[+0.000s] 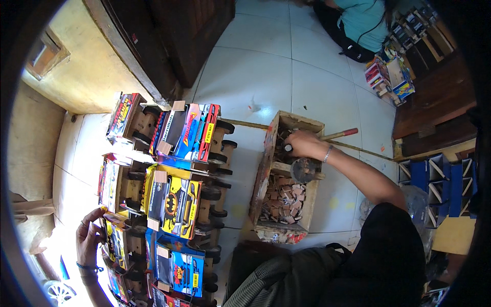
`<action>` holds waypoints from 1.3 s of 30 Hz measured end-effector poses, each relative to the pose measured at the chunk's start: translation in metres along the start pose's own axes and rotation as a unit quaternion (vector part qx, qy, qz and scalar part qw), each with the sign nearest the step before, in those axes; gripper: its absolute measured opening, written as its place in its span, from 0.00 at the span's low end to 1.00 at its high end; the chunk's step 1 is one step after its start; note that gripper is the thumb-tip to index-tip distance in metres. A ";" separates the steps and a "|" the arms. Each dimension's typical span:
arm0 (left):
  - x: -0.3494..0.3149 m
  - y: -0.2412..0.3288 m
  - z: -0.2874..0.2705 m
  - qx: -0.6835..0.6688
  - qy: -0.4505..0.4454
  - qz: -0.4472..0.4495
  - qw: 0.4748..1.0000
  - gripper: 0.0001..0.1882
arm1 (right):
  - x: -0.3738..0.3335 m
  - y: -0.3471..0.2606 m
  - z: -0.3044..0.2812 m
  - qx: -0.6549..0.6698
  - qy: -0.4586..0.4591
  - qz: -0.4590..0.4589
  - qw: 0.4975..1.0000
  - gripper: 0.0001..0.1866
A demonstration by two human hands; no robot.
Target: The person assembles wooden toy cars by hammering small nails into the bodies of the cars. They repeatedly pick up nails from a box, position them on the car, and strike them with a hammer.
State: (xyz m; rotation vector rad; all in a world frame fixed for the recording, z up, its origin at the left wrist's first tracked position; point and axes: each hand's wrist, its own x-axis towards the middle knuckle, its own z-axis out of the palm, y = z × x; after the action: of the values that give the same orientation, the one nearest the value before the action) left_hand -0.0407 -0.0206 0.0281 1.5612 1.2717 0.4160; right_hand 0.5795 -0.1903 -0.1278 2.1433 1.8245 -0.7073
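My right hand (305, 144) is over the far compartment of a wooden box (260, 192), closed around a hammer near its head. The hammer's red-tipped handle (340, 134) sticks out to the right past my wrist, and a round metal face shows below my fingers. My fingertips are partly hidden. At the far left, my left hand (90, 230) has its fingers bent and pinched on the edge of a yellow toy truck (116, 240). Beside it stand more toy trucks with printed sides and dark wheels, among them a yellow-and-black one (174, 202) and a blue one (180, 272).
Small brown pieces (281, 199) fill the box's near compartment, and a round dark disc (304, 170) sits at its middle. A person in a teal shirt (363, 23) is at the far right, near more toy trucks (391, 77). Blue-sided pieces (437, 184) stand at right.
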 end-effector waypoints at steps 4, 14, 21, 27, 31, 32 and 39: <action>-0.009 -0.003 -0.003 -0.024 0.056 -0.019 0.998 0.30 | -0.011 0.021 -0.028 0.126 -0.014 0.019 0.992 0.19; -0.022 0.024 -0.006 0.028 0.243 0.032 0.969 0.21 | -0.070 -0.028 -0.144 0.519 -0.080 -0.021 0.851 0.15; -0.057 0.112 0.084 -0.077 0.097 0.133 0.983 0.16 | -0.087 -0.147 -0.180 0.627 -0.223 -0.159 0.730 0.13; -0.095 0.147 0.131 -0.180 -0.090 0.127 0.971 0.25 | -0.115 -0.262 -0.192 0.515 -0.236 -0.246 0.787 0.12; -0.107 0.128 0.107 -0.223 -0.093 0.147 0.959 0.22 | -0.131 -0.295 -0.190 0.506 -0.239 -0.240 0.793 0.13; -0.111 0.121 0.101 -0.226 -0.087 0.119 0.963 0.22 | -0.134 -0.301 -0.189 0.512 -0.243 -0.259 0.783 0.14; -0.133 0.056 0.031 -0.220 0.033 0.155 0.963 0.24 | -0.126 -0.304 -0.207 0.688 -0.140 -0.281 0.654 0.23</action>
State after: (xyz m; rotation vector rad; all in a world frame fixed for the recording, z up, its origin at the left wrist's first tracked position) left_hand -0.0381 -0.1457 0.1065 1.3659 0.9019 0.8942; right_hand 0.3127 -0.1414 0.1515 1.5374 1.8776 -3.1536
